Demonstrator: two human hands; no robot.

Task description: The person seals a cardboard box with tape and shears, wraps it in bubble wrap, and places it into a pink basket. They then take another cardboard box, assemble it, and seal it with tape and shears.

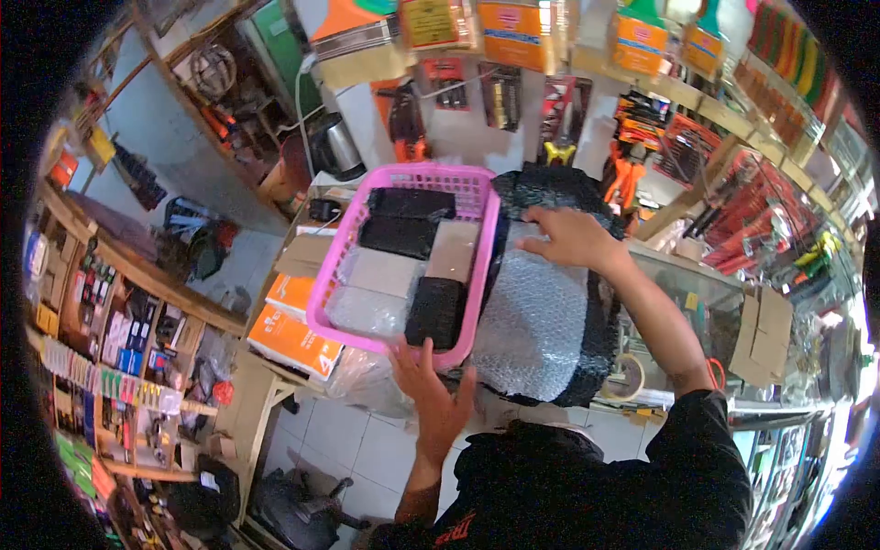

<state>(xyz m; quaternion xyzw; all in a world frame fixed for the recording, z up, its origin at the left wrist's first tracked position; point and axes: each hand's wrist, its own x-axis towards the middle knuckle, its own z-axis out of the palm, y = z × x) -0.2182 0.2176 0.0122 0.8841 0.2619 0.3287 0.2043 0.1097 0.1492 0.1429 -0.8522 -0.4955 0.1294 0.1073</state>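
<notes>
A pink plastic basket holds several small wrapped packages, some in black wrap, like the black package, others pale boxes in clear bubble wrap. My left hand is at the basket's near rim, fingers spread and nothing in them. To the right of the basket lies a sheet of clear bubble wrap over black bubble wrap. Over the far end of the clear sheet, my right hand stretches out its fingers and thumb, holding nothing.
Orange-and-white boxes sit left of the basket, with a kettle behind. A tape roll rests on the glass counter, near a cardboard piece. Packaged paint brushes hang overhead. Shelves of goods line the left.
</notes>
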